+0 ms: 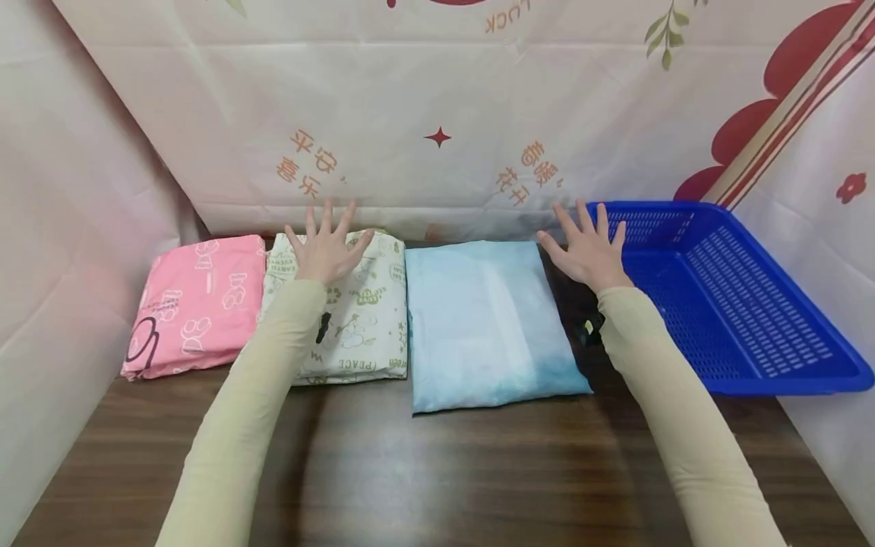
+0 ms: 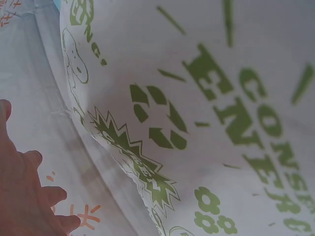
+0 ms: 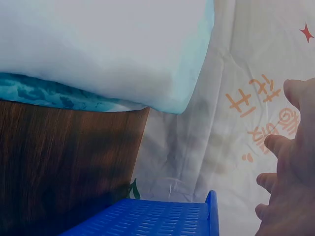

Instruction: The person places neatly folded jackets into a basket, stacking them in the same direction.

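Observation:
Three folded cloth bundles lie side by side on the wooden table. The pink one (image 1: 198, 304) with white drawings is at the left. Beside it is a white folded cloth (image 1: 369, 327) printed in green, seen close up in the left wrist view. A light blue folded cloth (image 1: 472, 327) lies to its right. My left hand (image 1: 326, 251) is spread over the white cloth's far part, holding nothing. My right hand (image 1: 588, 254) spreads its fingers between the blue cloth and the blue plastic basket (image 1: 711, 304), also holding nothing. Both hands overlap the back curtain in the head view.
The basket, with perforated walls, stands at the right end of the table (image 1: 437, 471). A printed curtain (image 1: 437, 91) closes off the back, and white cloth walls (image 1: 61, 190) flank both sides. Dark wood shows along the table's front.

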### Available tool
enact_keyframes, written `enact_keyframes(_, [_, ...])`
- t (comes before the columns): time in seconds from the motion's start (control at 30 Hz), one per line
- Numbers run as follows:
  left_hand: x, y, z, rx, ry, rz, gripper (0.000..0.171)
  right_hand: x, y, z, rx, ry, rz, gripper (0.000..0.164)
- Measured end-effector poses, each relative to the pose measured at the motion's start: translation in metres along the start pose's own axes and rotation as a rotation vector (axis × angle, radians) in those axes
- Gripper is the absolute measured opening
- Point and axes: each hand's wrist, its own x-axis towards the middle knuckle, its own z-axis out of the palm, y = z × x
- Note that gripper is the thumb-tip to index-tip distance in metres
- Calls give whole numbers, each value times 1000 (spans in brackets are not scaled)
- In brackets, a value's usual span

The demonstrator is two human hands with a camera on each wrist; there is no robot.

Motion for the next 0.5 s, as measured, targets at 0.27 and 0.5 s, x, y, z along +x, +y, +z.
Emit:
enact_keyframes(0.27, [2,3,3,-2,4,3,73,-1,3,3,-5,4,10,82])
enact_keyframes(0.5, [2,3,2,0,-7,-2,73,3,-4,8,-12,6,-3,80])
